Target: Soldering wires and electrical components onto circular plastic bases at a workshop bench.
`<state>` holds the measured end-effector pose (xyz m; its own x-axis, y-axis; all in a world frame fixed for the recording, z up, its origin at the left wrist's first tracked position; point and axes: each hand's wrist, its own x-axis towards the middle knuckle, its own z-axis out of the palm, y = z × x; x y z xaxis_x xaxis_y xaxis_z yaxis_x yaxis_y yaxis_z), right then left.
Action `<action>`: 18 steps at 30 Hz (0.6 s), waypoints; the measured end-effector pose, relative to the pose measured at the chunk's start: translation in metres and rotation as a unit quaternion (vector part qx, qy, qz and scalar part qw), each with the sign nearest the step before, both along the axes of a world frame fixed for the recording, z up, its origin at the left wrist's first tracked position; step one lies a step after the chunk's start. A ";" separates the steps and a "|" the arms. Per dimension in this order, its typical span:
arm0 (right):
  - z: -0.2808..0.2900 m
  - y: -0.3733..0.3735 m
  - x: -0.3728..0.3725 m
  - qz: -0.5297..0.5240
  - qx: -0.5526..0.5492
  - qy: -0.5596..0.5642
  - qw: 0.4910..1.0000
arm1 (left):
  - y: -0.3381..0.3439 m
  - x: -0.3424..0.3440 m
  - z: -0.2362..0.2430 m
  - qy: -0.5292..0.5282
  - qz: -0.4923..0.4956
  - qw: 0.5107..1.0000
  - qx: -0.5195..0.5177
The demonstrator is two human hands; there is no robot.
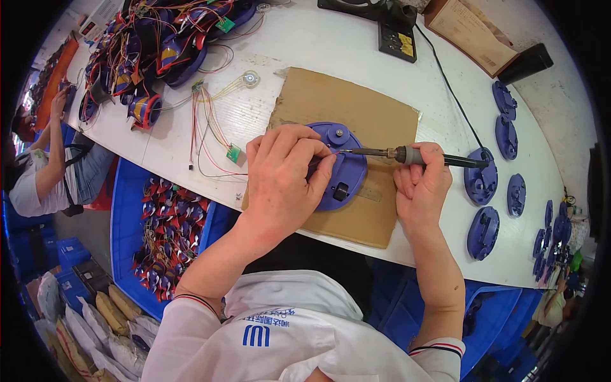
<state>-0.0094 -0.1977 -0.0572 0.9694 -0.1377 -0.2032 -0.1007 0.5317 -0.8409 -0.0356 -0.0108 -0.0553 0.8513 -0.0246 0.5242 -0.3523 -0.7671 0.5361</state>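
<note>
White short-sleeved shirt (299, 331) with blue chest marking and red-and-dark striped sleeve cuffs.

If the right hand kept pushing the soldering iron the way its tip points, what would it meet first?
Probably the left hand's fingertips, pinched right at the tip of the soldering iron held by the right hand, over the purple disc; depth is unclear.

Electronics assembly workshop: soldering iron (407, 155), wired parts pile (159, 44), blue crates (127, 210), rows of purple housings (503, 159).

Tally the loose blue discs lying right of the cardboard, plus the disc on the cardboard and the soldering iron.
Loose blue discs on the table: 6 clearly separate, with more bunched at the far right edge that cannot be counted
Disc on the cardboard: 1
Soldering iron: 1
Total: 8
</note>
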 end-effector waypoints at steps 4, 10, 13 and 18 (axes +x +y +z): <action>0.000 0.000 -0.001 -0.005 -0.010 0.004 1.000 | 0.000 0.000 0.000 -0.008 0.004 1.000 0.006; 0.000 -0.004 0.000 -0.009 0.007 0.010 1.000 | 0.000 0.000 0.000 -0.007 0.005 1.000 0.007; -0.001 -0.005 0.000 -0.013 0.020 0.015 1.000 | 0.000 0.000 0.000 -0.005 0.005 1.000 0.007; -0.002 -0.002 -0.002 -0.006 -0.013 0.002 1.000 | -0.001 0.000 0.000 -0.007 0.006 1.000 0.007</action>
